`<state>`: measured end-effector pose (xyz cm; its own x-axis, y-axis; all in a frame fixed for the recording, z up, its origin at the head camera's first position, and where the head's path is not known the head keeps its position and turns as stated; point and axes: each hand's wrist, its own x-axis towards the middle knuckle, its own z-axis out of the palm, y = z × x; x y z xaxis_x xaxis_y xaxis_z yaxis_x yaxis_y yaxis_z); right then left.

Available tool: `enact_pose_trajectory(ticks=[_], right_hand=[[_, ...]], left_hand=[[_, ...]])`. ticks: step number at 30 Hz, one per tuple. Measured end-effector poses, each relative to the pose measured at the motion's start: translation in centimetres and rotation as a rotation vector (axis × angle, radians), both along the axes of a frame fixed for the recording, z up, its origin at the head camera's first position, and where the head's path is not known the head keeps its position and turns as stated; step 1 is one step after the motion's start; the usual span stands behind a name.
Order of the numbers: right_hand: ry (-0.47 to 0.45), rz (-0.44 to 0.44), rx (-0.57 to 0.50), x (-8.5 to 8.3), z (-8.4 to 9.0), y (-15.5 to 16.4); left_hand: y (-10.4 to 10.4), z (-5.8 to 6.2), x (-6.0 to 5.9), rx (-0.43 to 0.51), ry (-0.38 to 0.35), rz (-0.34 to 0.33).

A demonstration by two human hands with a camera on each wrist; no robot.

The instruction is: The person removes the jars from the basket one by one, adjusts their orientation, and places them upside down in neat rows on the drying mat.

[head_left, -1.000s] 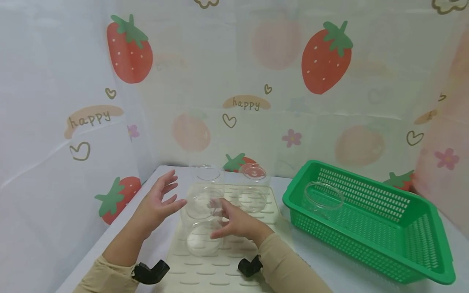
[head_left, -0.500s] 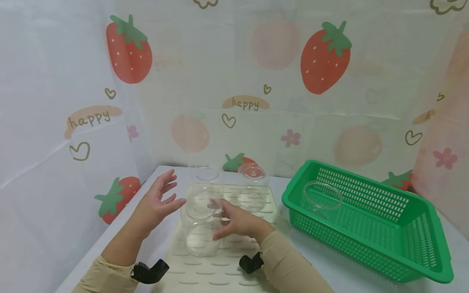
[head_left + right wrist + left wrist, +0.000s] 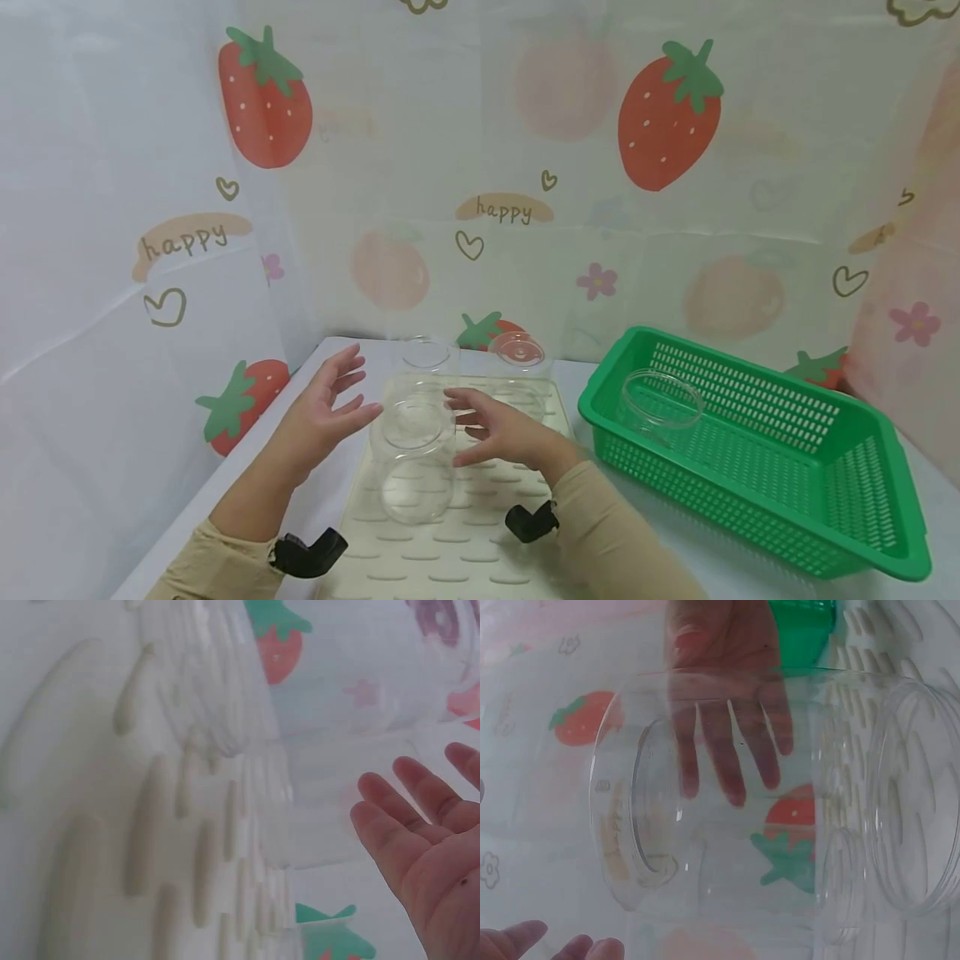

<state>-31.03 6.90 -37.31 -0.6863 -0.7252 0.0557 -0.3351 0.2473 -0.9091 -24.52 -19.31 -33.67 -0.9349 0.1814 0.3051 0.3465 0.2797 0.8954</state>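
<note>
A clear, round jar stands on the beige ridged mat, its wide rim down on the mat and a smaller ring on top. My left hand hovers at the jar's left side, fingers spread and holding nothing. On the other side my right hand has its fingers loosely extended, fingertips close to the jar wall in the head view. Through the clear jar, the left wrist view shows that right hand with its palm turned this way. In the right wrist view, nothing lies in the right hand.
Two more clear jars stand behind on the mat, one at left and one at right. To the right, a green perforated basket holds another clear jar. A printed strawberry sheet hangs behind the table.
My right hand has moved right and slightly up, its fingers drawing away from in front of the near jar. My left hand and the jars stay about where they were.
</note>
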Motion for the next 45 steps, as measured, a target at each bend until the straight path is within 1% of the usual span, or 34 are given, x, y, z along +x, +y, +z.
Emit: enact_pose_trajectory(ticks=[6, 11, 17, 21, 24, 30, 36, 42, 45], right_hand=[[0.06, 0.01, -0.024, -0.2, 2.0, 1.3], [0.1, 0.005, -0.051, 0.0, 3.9, 2.5], [0.178, 0.001, -0.039, 0.1, 6.1, 4.5], [0.21, -0.028, -0.046, 0.0, 7.3, 6.4], [0.213, -0.065, -0.043, 0.1, 8.1, 7.7], [0.228, -0.159, 0.015, 0.1, 9.7, 10.9], [0.248, -0.222, 0.062, -0.2, 10.4, 14.8], [0.251, -0.284, 0.101, -0.4, 10.3, 19.0], [0.263, -0.32, 0.133, -0.2, 10.3, 20.7]], left_hand=[[0.9, 0.4, -0.3, 0.025, 0.003, -0.028], [1.8, 1.0, -0.6, 0.028, 0.013, -0.048], [3.4, 1.5, -1.1, 0.033, 0.025, -0.079], [4.9, 2.0, -1.4, 0.041, 0.021, -0.114], [5.9, 2.4, -1.5, 0.038, 0.013, -0.13], [8.2, 3.4, -1.8, 0.006, 0.001, -0.151], [10.5, 3.7, -1.9, 0.001, -0.013, -0.209], [12.7, 3.5, -2.1, 0.019, -0.008, -0.254], [13.7, 3.3, -2.2, 0.022, -0.003, -0.274]])
